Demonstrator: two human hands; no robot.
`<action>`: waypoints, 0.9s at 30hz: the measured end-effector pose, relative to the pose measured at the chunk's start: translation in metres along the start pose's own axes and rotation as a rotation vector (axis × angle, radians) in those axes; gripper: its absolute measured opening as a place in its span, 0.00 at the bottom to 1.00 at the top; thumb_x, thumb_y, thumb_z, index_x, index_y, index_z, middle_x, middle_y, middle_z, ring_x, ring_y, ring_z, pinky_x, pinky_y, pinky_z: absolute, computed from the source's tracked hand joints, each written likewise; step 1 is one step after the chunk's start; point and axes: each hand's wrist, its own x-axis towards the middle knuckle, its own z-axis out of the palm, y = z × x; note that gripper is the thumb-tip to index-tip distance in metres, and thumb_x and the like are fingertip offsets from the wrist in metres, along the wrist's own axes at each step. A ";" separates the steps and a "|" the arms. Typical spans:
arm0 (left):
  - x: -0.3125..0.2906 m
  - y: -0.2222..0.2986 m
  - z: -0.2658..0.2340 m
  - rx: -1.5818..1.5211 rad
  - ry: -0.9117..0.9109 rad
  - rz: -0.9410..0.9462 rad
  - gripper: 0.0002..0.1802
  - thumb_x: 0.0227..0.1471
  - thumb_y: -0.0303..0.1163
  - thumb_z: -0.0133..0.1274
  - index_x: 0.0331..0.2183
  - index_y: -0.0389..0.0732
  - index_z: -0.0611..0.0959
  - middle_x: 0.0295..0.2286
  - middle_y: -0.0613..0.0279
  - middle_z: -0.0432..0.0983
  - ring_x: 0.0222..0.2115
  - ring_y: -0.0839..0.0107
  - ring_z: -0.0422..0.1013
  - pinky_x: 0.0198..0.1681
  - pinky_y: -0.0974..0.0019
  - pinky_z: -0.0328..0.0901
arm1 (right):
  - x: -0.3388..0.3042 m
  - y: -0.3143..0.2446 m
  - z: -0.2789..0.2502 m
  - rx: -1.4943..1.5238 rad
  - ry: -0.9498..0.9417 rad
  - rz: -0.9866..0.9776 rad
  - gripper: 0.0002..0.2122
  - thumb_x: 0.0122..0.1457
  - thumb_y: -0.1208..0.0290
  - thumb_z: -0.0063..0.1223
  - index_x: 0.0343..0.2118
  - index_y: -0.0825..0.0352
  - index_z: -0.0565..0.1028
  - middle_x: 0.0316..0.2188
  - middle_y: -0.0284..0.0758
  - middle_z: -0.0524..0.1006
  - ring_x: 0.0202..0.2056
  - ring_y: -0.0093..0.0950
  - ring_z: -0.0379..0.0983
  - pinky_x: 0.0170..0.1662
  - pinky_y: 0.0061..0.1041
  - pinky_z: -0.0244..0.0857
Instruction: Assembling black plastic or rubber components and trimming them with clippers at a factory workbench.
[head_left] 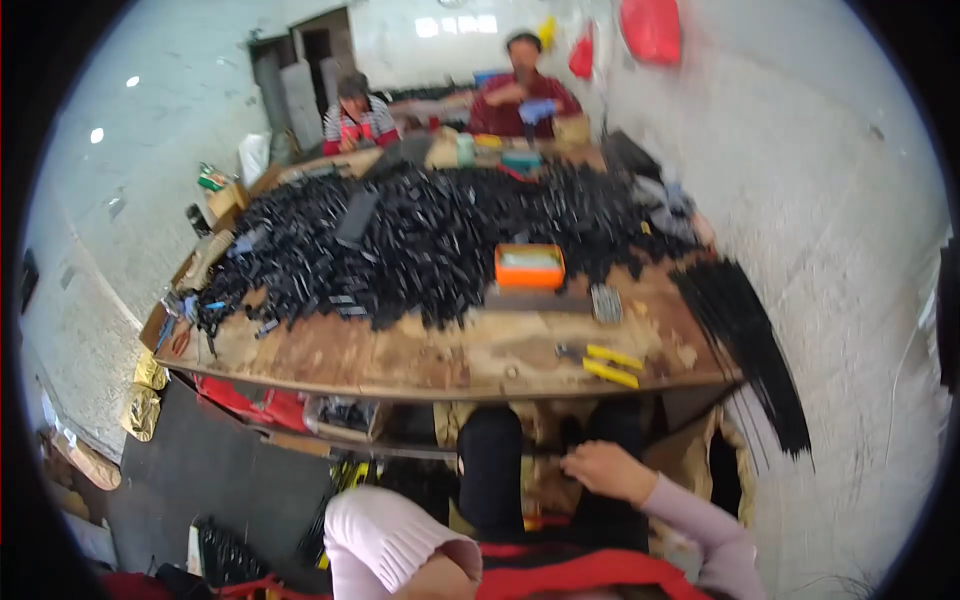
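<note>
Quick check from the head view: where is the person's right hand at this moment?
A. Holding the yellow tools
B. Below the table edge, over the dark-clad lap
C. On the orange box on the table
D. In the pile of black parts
B: the right hand lies below the table edge, over the dark-clad lap, away from the orange box.

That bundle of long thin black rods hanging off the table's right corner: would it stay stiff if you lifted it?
Probably not. The black rods look thin and long, and droop past the table edge, so they would likely sag. Being loose, they would probably fan apart and slip unless gripped together.
</note>
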 end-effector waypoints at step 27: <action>-0.040 0.107 -0.119 2.467 -0.254 0.626 0.21 0.64 0.32 0.42 0.54 0.33 0.64 0.49 0.55 0.68 0.46 0.66 0.67 0.60 0.63 0.53 | -0.133 0.157 -0.074 -0.378 0.347 0.609 0.08 0.54 0.72 0.54 0.38 0.64 0.73 0.28 0.37 0.71 0.36 0.37 0.70 0.36 0.34 0.67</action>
